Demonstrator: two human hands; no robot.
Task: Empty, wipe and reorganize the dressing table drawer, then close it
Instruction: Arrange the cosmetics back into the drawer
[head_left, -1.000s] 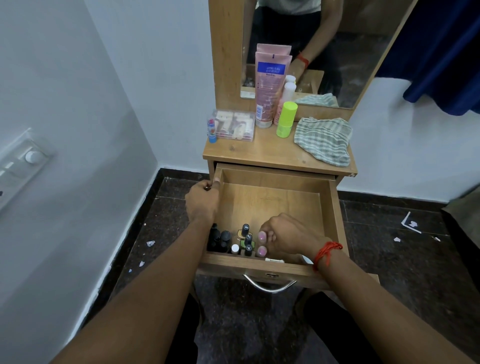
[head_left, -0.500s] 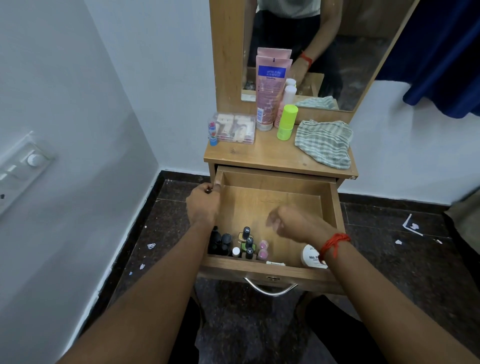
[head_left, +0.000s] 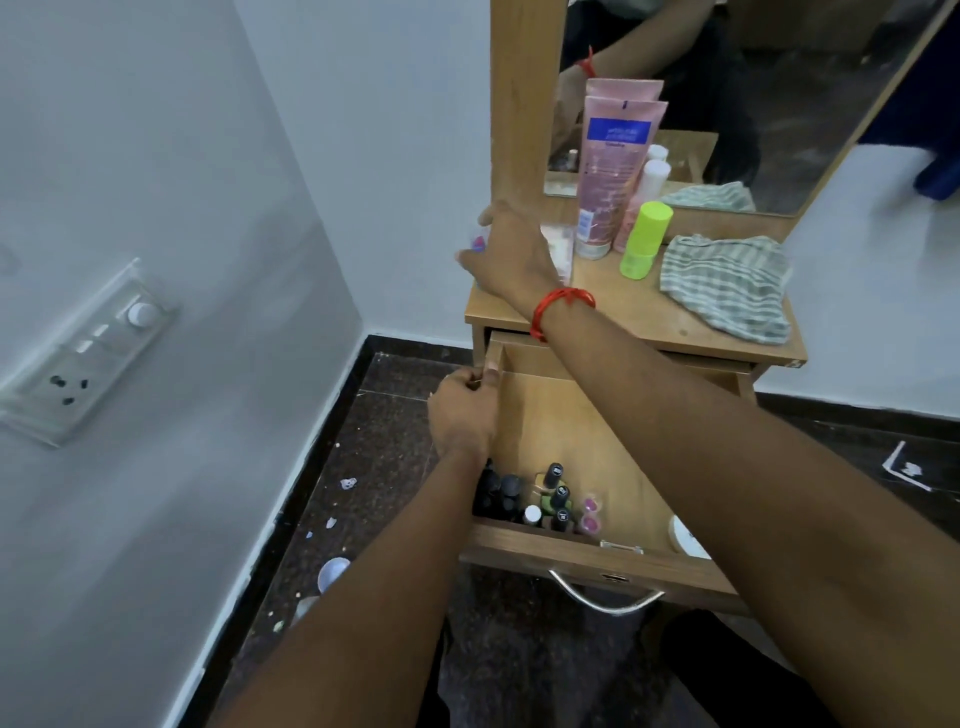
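Note:
The wooden drawer (head_left: 587, 558) is pulled out under the dressing table top (head_left: 613, 306). Several small nail polish bottles (head_left: 553, 493), two pink pots (head_left: 591, 514) and a white jar (head_left: 685, 538) stand along its front wall. My left hand (head_left: 462, 410) grips the top edge of the drawer's left wall. My right hand (head_left: 511, 249) is stretched over the table top's left rear corner. Its fingers are spread around a small blurred tube (head_left: 477, 241) and it covers part of a clear plastic box (head_left: 558, 247). Whether it touches the tube I cannot tell.
On the table top stand a tall pink tube (head_left: 608, 171), a white bottle (head_left: 652, 176) and a lime green bottle (head_left: 644, 234), with a striped cloth (head_left: 727, 286) at the right. A mirror (head_left: 779, 78) rises behind. A white wall with a socket panel (head_left: 88, 353) is close on the left.
My right hand has left the bottles in the drawer's front and risen to the table top's left rear corner. My left hand has stayed on the drawer's left wall.

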